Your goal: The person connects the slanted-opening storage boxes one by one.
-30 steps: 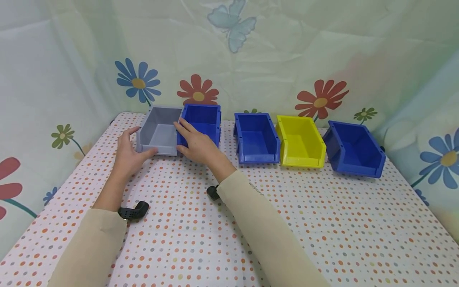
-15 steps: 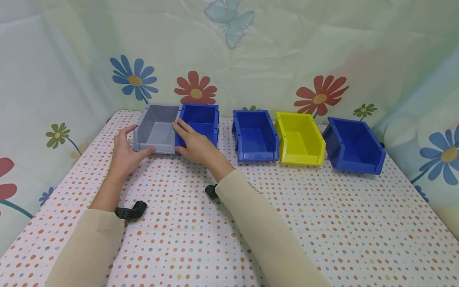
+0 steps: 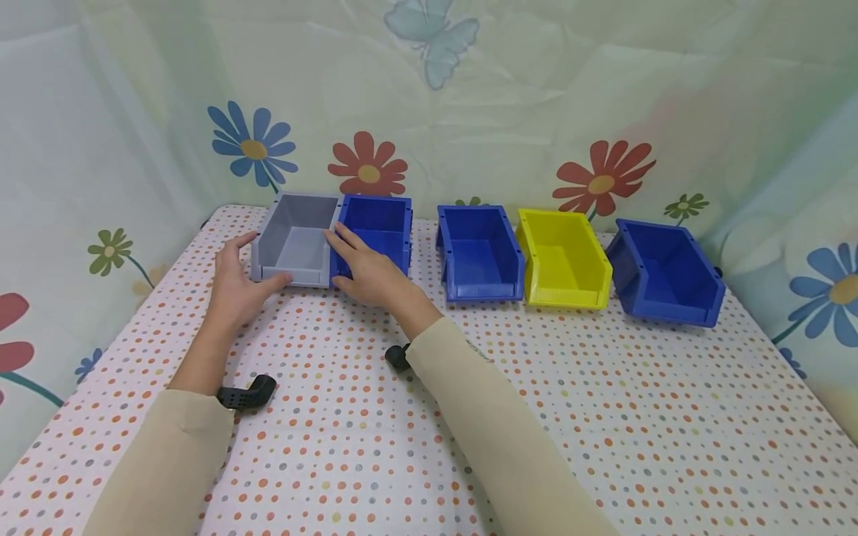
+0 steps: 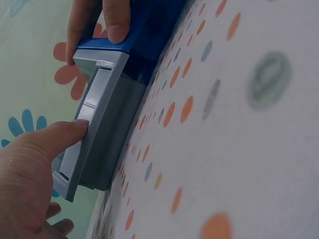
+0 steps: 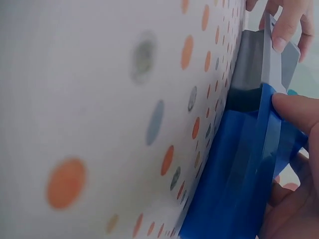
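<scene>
A grey open-fronted storage bin stands at the back left, side by side with a blue bin. My left hand grips the grey bin's near left corner, its thumb on the front lip and its fingers at the left side wall. In the left wrist view that thumb presses the lip. My right hand holds the blue bin by its near left corner, fingers over the wall where the two bins meet. The right wrist view shows the right thumb on the blue rim; some fingers are partly hidden behind it.
Farther right in the row stand another blue bin, a yellow bin and a tilted-looking blue bin. A dotted cloth covers the table. A flowered curtain hangs close behind the bins.
The head view has shifted slightly. Both hands keep their places on the grey and blue bins, which show no clear movement.
</scene>
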Demonstrator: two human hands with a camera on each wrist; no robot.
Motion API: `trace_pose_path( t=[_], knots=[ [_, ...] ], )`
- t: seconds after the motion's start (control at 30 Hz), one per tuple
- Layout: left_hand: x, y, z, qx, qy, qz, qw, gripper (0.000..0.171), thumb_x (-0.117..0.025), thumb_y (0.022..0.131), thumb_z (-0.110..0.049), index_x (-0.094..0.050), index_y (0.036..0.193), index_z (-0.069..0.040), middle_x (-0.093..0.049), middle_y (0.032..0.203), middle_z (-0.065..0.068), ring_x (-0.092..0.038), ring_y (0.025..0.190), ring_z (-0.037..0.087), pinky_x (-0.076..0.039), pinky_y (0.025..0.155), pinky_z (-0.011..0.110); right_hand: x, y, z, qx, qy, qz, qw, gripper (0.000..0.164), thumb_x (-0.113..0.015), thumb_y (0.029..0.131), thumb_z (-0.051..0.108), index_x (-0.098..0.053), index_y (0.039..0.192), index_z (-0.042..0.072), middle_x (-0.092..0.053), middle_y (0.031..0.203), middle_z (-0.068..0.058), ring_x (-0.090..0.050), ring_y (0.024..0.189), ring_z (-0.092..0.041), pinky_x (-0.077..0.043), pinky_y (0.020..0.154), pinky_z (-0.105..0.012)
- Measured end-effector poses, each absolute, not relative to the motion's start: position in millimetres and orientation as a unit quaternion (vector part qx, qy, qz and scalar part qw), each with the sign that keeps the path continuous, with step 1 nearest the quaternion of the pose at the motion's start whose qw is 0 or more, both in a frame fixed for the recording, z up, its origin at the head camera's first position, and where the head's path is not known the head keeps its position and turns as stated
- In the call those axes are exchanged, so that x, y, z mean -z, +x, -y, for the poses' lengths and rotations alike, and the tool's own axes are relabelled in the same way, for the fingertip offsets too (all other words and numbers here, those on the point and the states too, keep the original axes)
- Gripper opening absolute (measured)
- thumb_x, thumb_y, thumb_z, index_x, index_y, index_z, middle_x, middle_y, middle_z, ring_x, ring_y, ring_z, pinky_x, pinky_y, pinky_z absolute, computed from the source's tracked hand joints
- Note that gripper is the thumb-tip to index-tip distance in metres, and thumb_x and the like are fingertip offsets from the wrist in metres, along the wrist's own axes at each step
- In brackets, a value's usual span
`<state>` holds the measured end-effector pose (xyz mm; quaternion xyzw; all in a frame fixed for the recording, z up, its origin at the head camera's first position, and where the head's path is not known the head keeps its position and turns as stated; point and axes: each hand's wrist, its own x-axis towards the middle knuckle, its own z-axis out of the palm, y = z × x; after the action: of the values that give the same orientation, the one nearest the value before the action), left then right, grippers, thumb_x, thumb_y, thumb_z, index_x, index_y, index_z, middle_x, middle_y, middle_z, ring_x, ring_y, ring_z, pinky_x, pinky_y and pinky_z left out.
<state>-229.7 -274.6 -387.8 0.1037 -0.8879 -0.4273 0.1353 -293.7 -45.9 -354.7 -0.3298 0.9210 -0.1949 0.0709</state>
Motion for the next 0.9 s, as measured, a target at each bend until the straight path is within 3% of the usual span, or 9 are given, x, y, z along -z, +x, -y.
trace_pose_path(
  t=[0.1, 0.33, 0.43, 0.6, 0.67, 0.77, 0.83, 0.9],
  knots=[
    [384, -230, 276, 0.422, 0.104, 0.890, 0.135, 0.098, -0.079, 0.091, -0.032, -0.017, 0.166, -0.020, -0.011, 0.171, 0.021, -0.020, 0.154, 0.049, -0.023, 0.120, 0.073, 352, -294, 48, 0.197, -0.331, -0.920, 0.068, 0.080, -0.060, 0.106, 0.030, -0.009, 0.168, 0.030, 0.003, 0.176, 0.010, -0.056, 0.139, -0.026, -0.053, 0.103, -0.038],
    [380, -232, 278, 0.425, 0.100, 0.889, 0.136, 0.097, -0.079, 0.091, -0.031, -0.017, 0.166, -0.020, -0.011, 0.170, 0.021, -0.021, 0.154, 0.049, -0.023, 0.121, 0.072, 348, -297, 51, 0.187, -0.326, -0.924, 0.067, 0.080, -0.060, 0.105, 0.031, -0.011, 0.168, 0.032, 0.001, 0.176, 0.011, -0.051, 0.144, -0.027, -0.049, 0.113, -0.041],
    [380, -232, 278, 0.423, 0.101, 0.890, 0.136, 0.097, -0.079, 0.092, -0.031, -0.017, 0.166, -0.019, -0.011, 0.170, 0.022, -0.021, 0.154, 0.050, -0.023, 0.121, 0.072, 348, -297, 52, 0.176, -0.325, -0.927, 0.067, 0.080, -0.061, 0.105, 0.032, -0.012, 0.168, 0.032, 0.000, 0.176, 0.011, -0.052, 0.143, -0.026, -0.051, 0.110, -0.041],
    [382, -231, 279, 0.422, 0.098, 0.890, 0.140, 0.097, -0.079, 0.092, -0.031, -0.018, 0.166, -0.018, -0.012, 0.170, 0.023, -0.021, 0.154, 0.050, -0.023, 0.121, 0.072, 349, -296, 53, 0.155, -0.329, -0.929, 0.064, 0.080, -0.059, 0.106, 0.035, -0.008, 0.168, 0.032, 0.002, 0.176, 0.010, -0.071, 0.113, -0.023, -0.057, 0.089, -0.035],
    [383, -231, 278, 0.424, 0.098, 0.889, 0.142, 0.097, -0.079, 0.091, -0.032, -0.018, 0.166, -0.018, -0.013, 0.169, 0.023, -0.022, 0.153, 0.050, -0.023, 0.120, 0.072, 351, -295, 52, 0.149, -0.334, -0.929, 0.061, 0.080, -0.058, 0.106, 0.035, -0.006, 0.168, 0.032, 0.003, 0.176, 0.010, -0.073, 0.095, -0.021, -0.055, 0.078, -0.034],
    [387, -230, 277, 0.427, 0.098, 0.888, 0.144, 0.096, -0.079, 0.091, -0.031, -0.019, 0.165, -0.017, -0.013, 0.169, 0.023, -0.023, 0.153, 0.050, -0.024, 0.120, 0.071, 355, -294, 49, 0.140, -0.339, -0.929, 0.055, 0.080, -0.056, 0.107, 0.036, -0.004, 0.168, 0.032, 0.004, 0.176, 0.010, -0.071, 0.081, -0.019, -0.053, 0.069, -0.033],
    [390, -230, 275, 0.427, 0.097, 0.888, 0.143, 0.096, -0.079, 0.091, -0.030, -0.019, 0.165, -0.016, -0.014, 0.168, 0.024, -0.024, 0.152, 0.050, -0.025, 0.120, 0.071, 357, -293, 46, 0.128, -0.340, -0.930, 0.047, 0.080, -0.056, 0.107, 0.037, -0.005, 0.168, 0.032, 0.003, 0.176, 0.009, -0.072, 0.086, -0.020, -0.054, 0.071, -0.034],
    [392, -230, 274, 0.422, 0.095, 0.891, 0.140, 0.096, -0.079, 0.091, -0.030, -0.020, 0.165, -0.016, -0.014, 0.168, 0.024, -0.024, 0.152, 0.050, -0.026, 0.120, 0.071, 358, -291, 43, 0.114, -0.340, -0.933, 0.038, 0.079, -0.056, 0.106, 0.038, -0.006, 0.168, 0.032, 0.001, 0.176, 0.009, -0.072, 0.106, -0.024, -0.058, 0.079, -0.037]
  ],
)
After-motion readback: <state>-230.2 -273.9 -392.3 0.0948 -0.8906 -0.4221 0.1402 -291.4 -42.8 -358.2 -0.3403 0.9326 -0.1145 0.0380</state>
